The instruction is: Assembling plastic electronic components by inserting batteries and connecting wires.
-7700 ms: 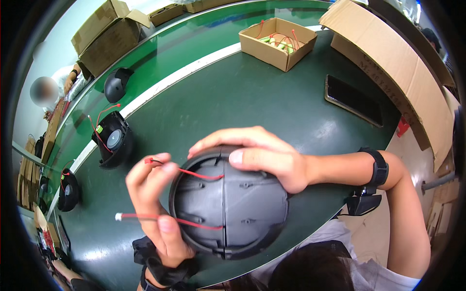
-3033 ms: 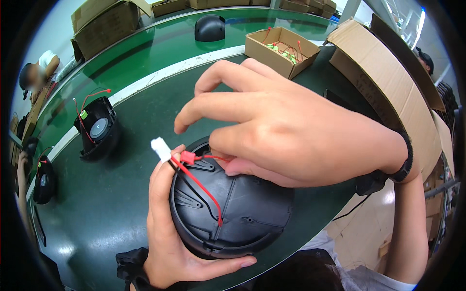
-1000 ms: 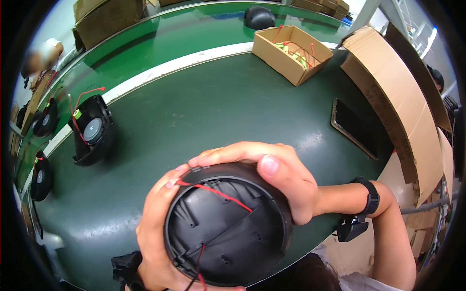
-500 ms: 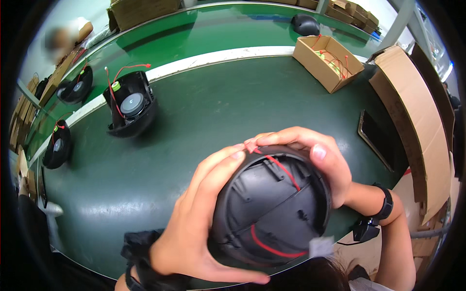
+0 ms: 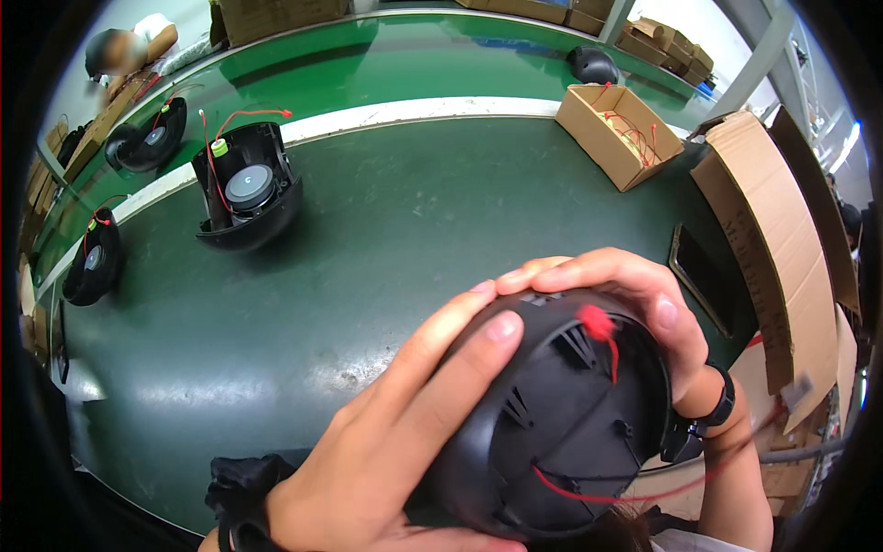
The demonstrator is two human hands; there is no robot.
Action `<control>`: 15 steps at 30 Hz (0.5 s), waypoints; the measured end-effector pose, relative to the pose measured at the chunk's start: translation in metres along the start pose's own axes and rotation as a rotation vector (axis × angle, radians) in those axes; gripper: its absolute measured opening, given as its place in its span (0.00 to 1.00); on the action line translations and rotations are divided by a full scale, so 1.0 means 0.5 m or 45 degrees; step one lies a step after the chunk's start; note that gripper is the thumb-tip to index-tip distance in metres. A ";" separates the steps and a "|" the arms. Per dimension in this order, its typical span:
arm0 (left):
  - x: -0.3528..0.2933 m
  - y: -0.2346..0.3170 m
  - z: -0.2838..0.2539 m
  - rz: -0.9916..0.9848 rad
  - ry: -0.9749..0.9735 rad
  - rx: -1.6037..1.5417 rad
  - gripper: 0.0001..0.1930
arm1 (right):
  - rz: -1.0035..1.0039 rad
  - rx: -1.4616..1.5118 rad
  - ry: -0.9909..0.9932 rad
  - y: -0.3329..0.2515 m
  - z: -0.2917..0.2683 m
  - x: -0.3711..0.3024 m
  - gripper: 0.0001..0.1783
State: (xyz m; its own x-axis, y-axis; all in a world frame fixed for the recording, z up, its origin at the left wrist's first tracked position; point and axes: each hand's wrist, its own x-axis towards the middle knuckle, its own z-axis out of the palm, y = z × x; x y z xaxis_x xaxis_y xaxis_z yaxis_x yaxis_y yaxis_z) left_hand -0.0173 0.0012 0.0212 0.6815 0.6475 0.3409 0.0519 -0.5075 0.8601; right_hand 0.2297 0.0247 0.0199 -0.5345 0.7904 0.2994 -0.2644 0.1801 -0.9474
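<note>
A round black plastic housing [image 5: 561, 432] is held between my two hands near the front edge of the table, its hollow side facing up. My left hand [image 5: 395, 414] wraps its left side, fingertips on the upper rim and thumb low in front. Around the far and right side curls my right hand [image 5: 635, 285]. A short red wire with a blurred red plug [image 5: 598, 322] stands up inside the rim, touched by neither hand. From a slot in the housing a longer red wire [image 5: 635, 500] swings out to the right, its end blurred.
An open carton [image 5: 598, 138] with red-wired parts stands at the far right, near a large cardboard box [image 5: 763, 239] and a flat black tablet-like device [image 5: 701, 281]. Several black housings [image 5: 253, 189] with round grey discs and red wires sit left. A person [image 5: 133, 55] is at far left.
Both hands have moved right with the housing and tilted it. The red plug, earlier at my fingertips on the rim, is now free of them. The longer wire has swung out to the right.
</note>
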 end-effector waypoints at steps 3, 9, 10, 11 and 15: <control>0.001 -0.027 0.004 -0.020 -0.012 -0.010 0.65 | 0.110 -0.027 -0.007 0.015 -0.019 -0.001 0.33; 0.003 -0.021 0.001 0.037 0.020 0.022 0.56 | 0.107 0.200 0.000 0.032 -0.005 0.003 0.32; 0.004 -0.023 0.000 0.045 0.014 0.003 0.56 | 0.118 0.192 0.000 0.030 -0.007 0.003 0.31; 0.005 -0.025 -0.002 0.058 0.006 0.006 0.56 | 0.125 0.189 -0.007 0.028 -0.010 0.003 0.30; 0.006 -0.046 -0.001 0.042 0.004 -0.154 0.57 | 0.074 0.204 -0.001 0.028 -0.016 0.003 0.26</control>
State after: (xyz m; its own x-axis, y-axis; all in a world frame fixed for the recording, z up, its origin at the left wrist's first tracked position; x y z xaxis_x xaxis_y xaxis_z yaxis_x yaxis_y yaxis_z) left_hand -0.0168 0.0151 0.0027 0.6790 0.6337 0.3706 -0.0588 -0.4563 0.8879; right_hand 0.2317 0.0332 0.0064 -0.5531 0.7965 0.2444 -0.3577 0.0379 -0.9331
